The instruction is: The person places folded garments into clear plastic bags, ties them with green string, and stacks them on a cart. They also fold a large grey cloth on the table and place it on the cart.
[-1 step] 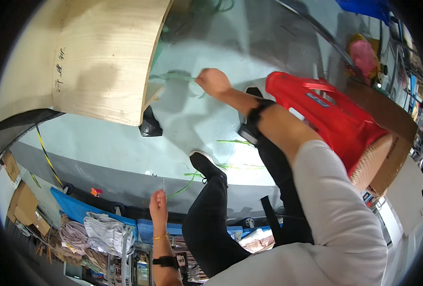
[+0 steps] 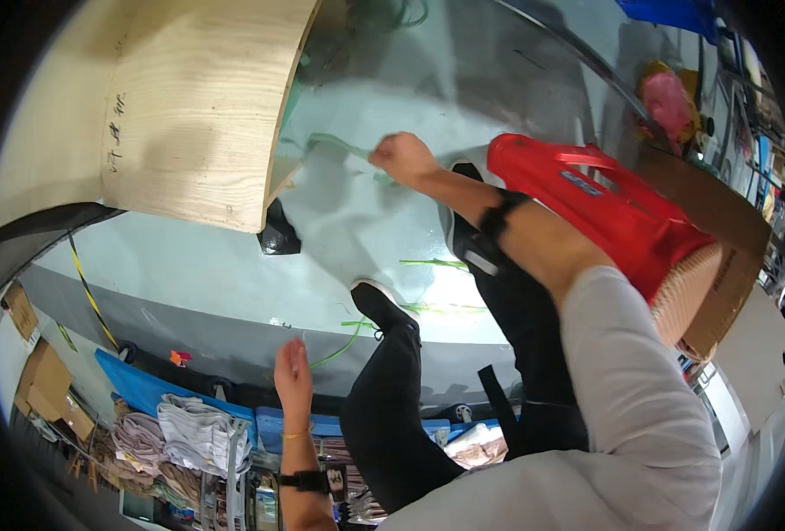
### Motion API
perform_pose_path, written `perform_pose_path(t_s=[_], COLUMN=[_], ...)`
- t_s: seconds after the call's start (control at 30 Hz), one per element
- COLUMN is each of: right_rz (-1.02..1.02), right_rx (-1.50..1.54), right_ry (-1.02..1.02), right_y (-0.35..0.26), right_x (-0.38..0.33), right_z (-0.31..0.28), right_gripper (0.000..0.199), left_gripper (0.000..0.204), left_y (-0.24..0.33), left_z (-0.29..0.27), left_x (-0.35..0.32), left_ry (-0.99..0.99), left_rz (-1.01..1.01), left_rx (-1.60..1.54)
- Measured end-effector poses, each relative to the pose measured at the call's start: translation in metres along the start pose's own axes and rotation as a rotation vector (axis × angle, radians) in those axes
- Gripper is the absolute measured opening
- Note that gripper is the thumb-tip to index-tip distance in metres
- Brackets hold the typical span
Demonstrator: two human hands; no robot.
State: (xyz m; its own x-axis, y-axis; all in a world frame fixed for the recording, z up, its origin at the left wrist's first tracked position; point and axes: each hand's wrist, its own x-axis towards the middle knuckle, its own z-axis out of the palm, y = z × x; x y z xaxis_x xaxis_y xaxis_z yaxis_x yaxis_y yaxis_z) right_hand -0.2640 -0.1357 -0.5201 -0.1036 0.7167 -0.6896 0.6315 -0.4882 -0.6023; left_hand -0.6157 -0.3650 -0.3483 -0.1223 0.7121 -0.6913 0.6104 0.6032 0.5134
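Pale grey-green floor (image 2: 233, 257): glossy, fills the middle of the view, a few green strips lying loose on it

Wooden panel (image 2: 189, 115): large light plywood sheet, upper left, its lower corner standing on the floor beside a small black object (image 2: 279, 237)

Cardboard box (image 2: 719, 265): brown, far right, partly behind the red bag

Red bag (image 2: 613, 212): shiny plastic, with handles, right of centre, resting against the person's raised right forearm

Black trousers and black shoe (image 2: 376, 305): the person's own legs, centre; the shoe with a white sole rim set on the floor

Blue bins with folded cloth (image 2: 189, 425): lower left, grey and beige stacks

Right hand (image 2: 403, 157): stretched out far over the floor, fingers curled shut around a thin green strip (image 2: 339, 143); black band on the wrist

Green strip: runs leftward from the right fist towards the edge of the wooden panel, lifted just above the floor

Left hand (image 2: 293, 379): lower centre, raised, fingers straight and together, holding nothing; black watch and thin yellow band on the wrist
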Motion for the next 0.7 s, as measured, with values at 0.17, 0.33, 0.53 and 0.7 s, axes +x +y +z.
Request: perform_pose_path(t_s=[0.17, 0.33, 0.53, 0.7], right_rz=[-0.467, -0.393, -0.375, -0.165], right_rx=[-0.273, -0.305, -0.167, 0.268], right_ry=[-0.078, 0.253, 0.300, 0.213], right_y=[-0.036, -0.082, -0.112, -0.079], right_x=[-0.121, 0.008, 0.096, -0.007], right_z=[-0.087, -0.078, -0.036, -0.075], right_gripper=[0.021, 0.027, 0.024, 0.018], left_gripper=[0.030, 0.028, 0.024, 0.018], left_y=[0.218, 0.290, 0.239, 0.272], left_z=[0.028, 0.051, 0.042, 0.027], left_x=[0.035, 0.018, 0.029, 0.040], left_ry=[-0.079, -0.251, -0.144, 0.003], left_rz=[0.581, 0.720, 0.421, 0.597], left_rx=[-0.110, -0.173, -0.115, -0.062])
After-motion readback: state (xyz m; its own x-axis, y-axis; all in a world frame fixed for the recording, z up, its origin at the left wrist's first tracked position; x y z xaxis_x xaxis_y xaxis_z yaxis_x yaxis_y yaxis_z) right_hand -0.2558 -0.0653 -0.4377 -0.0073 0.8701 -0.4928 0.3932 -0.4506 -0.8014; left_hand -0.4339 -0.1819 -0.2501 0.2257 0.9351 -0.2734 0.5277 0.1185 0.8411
